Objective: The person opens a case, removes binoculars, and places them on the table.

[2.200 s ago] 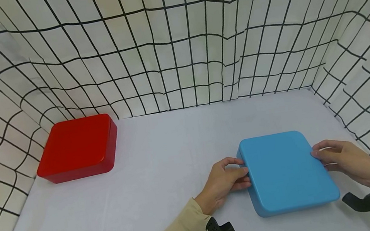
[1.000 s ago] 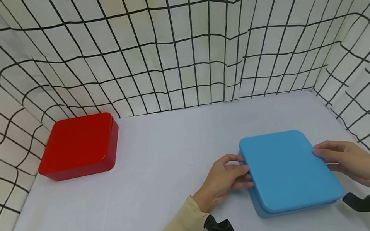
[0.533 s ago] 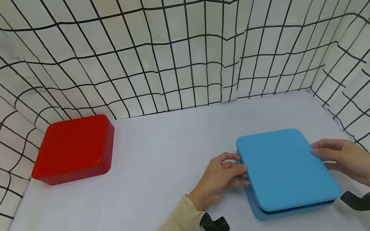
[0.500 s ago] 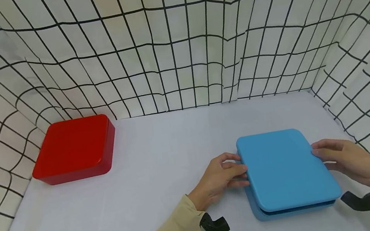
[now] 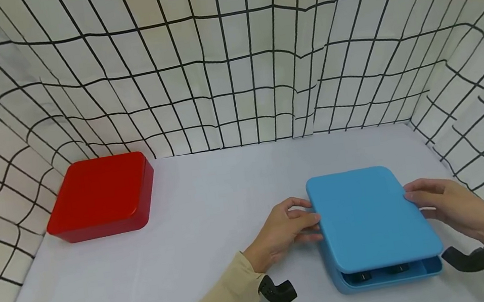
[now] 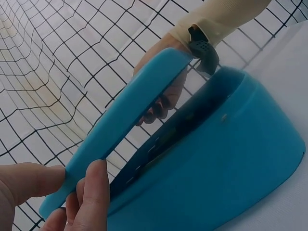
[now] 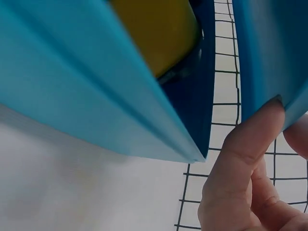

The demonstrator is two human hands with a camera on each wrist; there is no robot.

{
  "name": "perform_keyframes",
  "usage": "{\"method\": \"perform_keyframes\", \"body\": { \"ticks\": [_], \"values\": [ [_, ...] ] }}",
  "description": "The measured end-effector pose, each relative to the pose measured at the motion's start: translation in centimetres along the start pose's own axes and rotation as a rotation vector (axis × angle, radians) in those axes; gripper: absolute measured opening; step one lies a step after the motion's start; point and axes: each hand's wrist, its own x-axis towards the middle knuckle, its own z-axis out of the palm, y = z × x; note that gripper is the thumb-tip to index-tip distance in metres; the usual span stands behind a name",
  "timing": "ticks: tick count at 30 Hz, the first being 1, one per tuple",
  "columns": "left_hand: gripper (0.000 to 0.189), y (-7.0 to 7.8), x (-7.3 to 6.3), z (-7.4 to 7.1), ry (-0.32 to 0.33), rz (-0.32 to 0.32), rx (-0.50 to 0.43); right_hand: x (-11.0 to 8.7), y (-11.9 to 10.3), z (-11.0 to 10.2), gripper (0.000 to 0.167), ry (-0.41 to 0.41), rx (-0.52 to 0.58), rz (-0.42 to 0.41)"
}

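Observation:
A blue lid (image 5: 374, 215) sits tilted over its blue box (image 5: 392, 282), with its near edge lifted. Through the front gap, small black things (image 5: 360, 276) show inside. My left hand (image 5: 280, 232) pinches the lid's left edge between thumb and fingers, as the left wrist view also shows. On the opposite side, my right hand (image 5: 453, 205) pinches the lid's right edge. In the right wrist view, a yellow thing with a dark rim (image 7: 159, 33) lies inside the box. Most of the contents are hidden by the lid.
A closed red box (image 5: 98, 195) lies at the back left of the white table (image 5: 219, 189). White walls (image 5: 241, 77) with a black grid pattern enclose the back and both sides. Black wrist devices (image 5: 278, 290) sit at both sleeves.
The lid lay flat on the box at first. Its near edge has risen, and the gap at the front has widened until things inside show. Both hands keep their hold on it.

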Motion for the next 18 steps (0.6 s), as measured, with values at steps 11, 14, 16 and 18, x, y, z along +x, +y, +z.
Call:
{"method": "perform_keyframes", "body": {
  "ticks": [11, 14, 16, 18],
  "values": [
    [0.033, 0.6, 0.5, -0.1, -0.005, 0.015, 0.033, 0.7, -0.9, -0.9, 0.059, 0.013, -0.004, -0.016],
    [0.033, 0.9, 0.7, -0.3, -0.002, 0.017, 0.037, 0.9, -1.2, -1.0, 0.059, 0.006, 0.005, -0.026],
    [0.033, 1.0, 0.7, -0.3, 0.0, 0.019, 0.036, 1.0, -1.3, -1.1, 0.059, 0.003, 0.008, -0.033],
    [0.033, 1.2, 0.8, -0.4, 0.002, 0.022, 0.039, 1.1, -1.4, -1.1, 0.059, 0.004, 0.003, -0.039]
  ]
}}
